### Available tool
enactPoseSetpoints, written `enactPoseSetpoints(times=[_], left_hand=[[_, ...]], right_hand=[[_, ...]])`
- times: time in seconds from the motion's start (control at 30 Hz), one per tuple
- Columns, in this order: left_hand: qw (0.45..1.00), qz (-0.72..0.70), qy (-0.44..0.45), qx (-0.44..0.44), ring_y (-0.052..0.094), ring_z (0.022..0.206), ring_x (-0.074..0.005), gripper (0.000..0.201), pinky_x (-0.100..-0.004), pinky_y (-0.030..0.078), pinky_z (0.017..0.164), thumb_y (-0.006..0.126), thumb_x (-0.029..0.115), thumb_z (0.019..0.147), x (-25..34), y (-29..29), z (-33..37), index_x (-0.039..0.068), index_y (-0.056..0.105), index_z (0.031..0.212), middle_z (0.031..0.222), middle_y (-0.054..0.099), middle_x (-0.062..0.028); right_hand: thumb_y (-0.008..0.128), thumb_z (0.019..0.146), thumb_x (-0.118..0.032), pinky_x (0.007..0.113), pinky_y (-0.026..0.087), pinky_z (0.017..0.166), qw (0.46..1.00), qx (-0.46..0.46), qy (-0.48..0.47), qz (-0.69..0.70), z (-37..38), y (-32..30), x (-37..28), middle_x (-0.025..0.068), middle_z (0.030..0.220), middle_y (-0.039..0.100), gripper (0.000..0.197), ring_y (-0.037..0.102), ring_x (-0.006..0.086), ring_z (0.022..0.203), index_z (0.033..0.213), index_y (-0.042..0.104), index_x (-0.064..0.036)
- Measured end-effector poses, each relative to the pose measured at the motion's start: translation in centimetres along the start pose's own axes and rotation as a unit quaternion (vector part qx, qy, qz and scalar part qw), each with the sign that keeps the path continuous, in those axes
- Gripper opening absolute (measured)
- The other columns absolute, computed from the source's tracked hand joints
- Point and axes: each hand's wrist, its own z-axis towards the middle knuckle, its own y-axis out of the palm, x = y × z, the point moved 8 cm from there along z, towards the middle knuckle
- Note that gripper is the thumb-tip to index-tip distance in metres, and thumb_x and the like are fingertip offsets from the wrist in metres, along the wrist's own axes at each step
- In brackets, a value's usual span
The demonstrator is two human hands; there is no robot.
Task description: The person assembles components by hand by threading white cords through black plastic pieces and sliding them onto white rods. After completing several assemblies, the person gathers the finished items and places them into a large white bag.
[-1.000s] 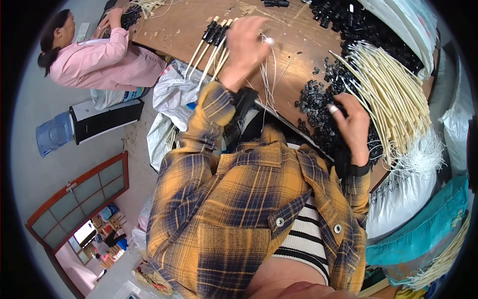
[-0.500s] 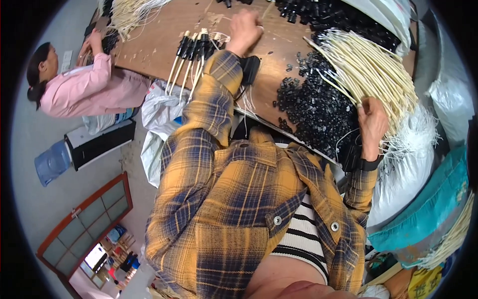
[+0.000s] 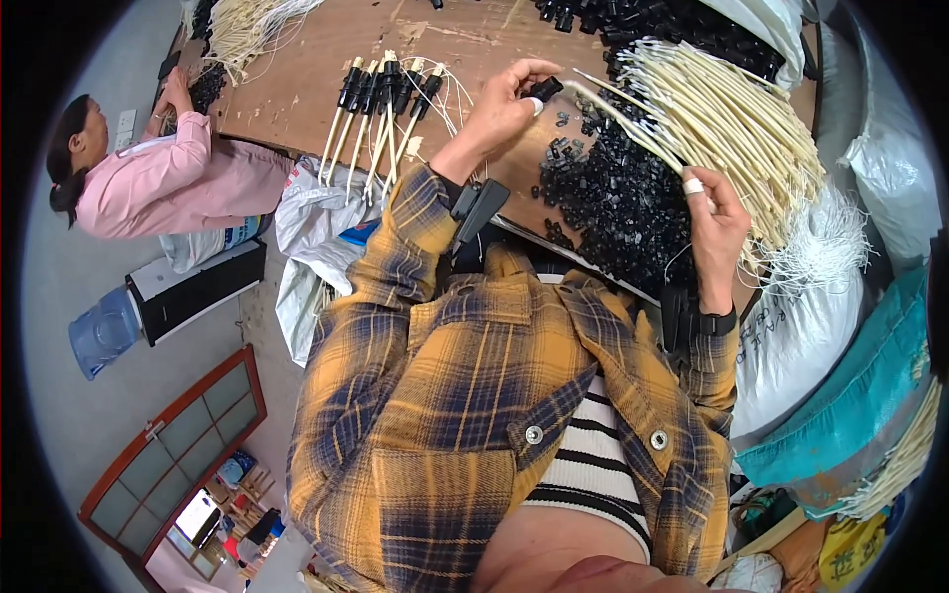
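My left hand (image 3: 502, 111) pinches a black cylindrical plastic piece (image 3: 547, 90) above the table, a white wrap showing on one digit. A long cream tube (image 3: 630, 127) runs from that piece to my right hand (image 3: 718, 219), which grips its near end between thumb and fingers. The tube's far tip is at the mouth of the black piece; whether it sits inside cannot be made out. Right of the tube lies a thick bundle of similar cream tubes (image 3: 741, 138) with thin white strands (image 3: 816, 252) at their ends. Small dark clear pieces (image 3: 623, 198) are heaped below the held tube.
Left of my hands, several cream tubes with black pieces (image 3: 371, 94) lie on the wooden table (image 3: 465, 40). More black cylinders (image 3: 682, 35) are piled at the back. A co-worker in a pink top (image 3: 178, 173) is at the left. White sacks (image 3: 806, 341) stand at the right.
My left hand has come back from the far table toward the right, now with a black piece. My right hand has lifted a cream tube from the bundle, bringing its tip to that piece.
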Motion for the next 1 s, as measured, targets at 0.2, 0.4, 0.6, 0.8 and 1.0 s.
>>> enactPoseSetpoints(times=[0.2,0.4,0.6,0.8,1.0], left_hand=[[0.990,-0.118,-0.066,-0.027,0.060,0.089,-0.0093,0.041,-0.0221,0.053,0.078,0.048,-0.010,0.079,-1.4,0.7,-1.0,0.006,0.064,0.113,0.103,0.064,-0.0041],[0.994,0.069,-0.021,-0.082,0.061,0.085,-0.0094,0.043,-0.0190,0.052,0.074,0.056,-0.005,0.077,-0.9,0.5,-1.1,0.016,0.067,0.113,0.097,0.067,-0.0041],[0.883,0.214,0.341,-0.242,0.062,0.069,-0.0133,0.020,-0.0286,0.052,0.058,0.069,0.014,0.079,5.3,8.4,-5.2,0.015,0.069,0.100,0.087,0.068,-0.0004],[0.862,0.436,0.246,-0.084,0.057,0.051,-0.0155,0.016,-0.0317,0.047,0.047,0.060,0.027,0.090,4.4,6.7,-5.3,0.016,0.069,0.097,0.064,0.061,-0.0027],[0.982,0.141,0.087,-0.093,0.049,0.053,-0.0052,0.029,-0.0222,0.038,0.047,0.053,0.028,0.097,0.7,3.0,-4.2,0.013,0.066,0.117,0.065,0.058,0.0013]], right_hand=[[0.064,0.091,-0.009,0.017,0.041,0.071,0.996,0.022,0.020,0.081,-0.7,-0.5,0.2,-0.0010,0.088,0.064,0.014,0.053,0.0041,0.079,0.100,0.067,0.0016],[0.069,0.085,-0.012,0.021,0.040,0.066,0.998,-0.064,0.027,-0.009,-1.0,-0.1,-0.8,-0.0015,0.070,0.062,0.013,0.051,0.0047,0.070,0.093,0.070,-0.0022],[0.068,0.074,-0.004,0.031,0.043,0.072,0.921,-0.051,-0.274,-0.271,-0.5,3.2,-5.4,0.0070,0.092,0.065,0.040,0.058,0.0219,0.080,0.114,0.062,-0.0061],[0.067,0.077,-0.016,0.038,0.039,0.082,0.904,-0.033,-0.191,-0.380,1.0,5.0,-4.1,0.0102,0.114,0.062,0.021,0.058,0.0272,0.099,0.096,0.065,-0.0064],[0.065,0.084,-0.014,0.036,0.039,0.094,0.954,-0.019,-0.254,-0.157,1.5,3.9,-6.9,0.0133,0.133,0.054,0.016,0.055,0.0250,0.109,0.076,0.060,-0.0010]])
